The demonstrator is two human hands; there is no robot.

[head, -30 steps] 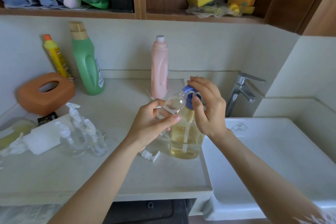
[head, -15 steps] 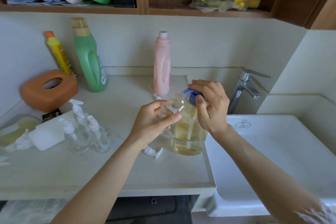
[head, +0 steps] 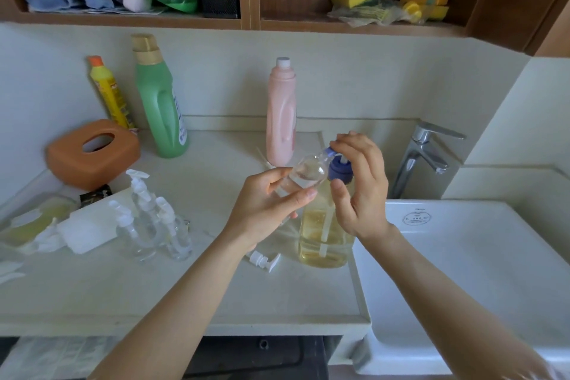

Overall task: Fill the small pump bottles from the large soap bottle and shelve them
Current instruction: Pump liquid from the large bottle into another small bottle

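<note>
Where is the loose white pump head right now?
In the head view, the loose white pump head lies on the counter just left of the large soap bottle, below the left hand.

green bottle, pink bottle, faucet
</note>
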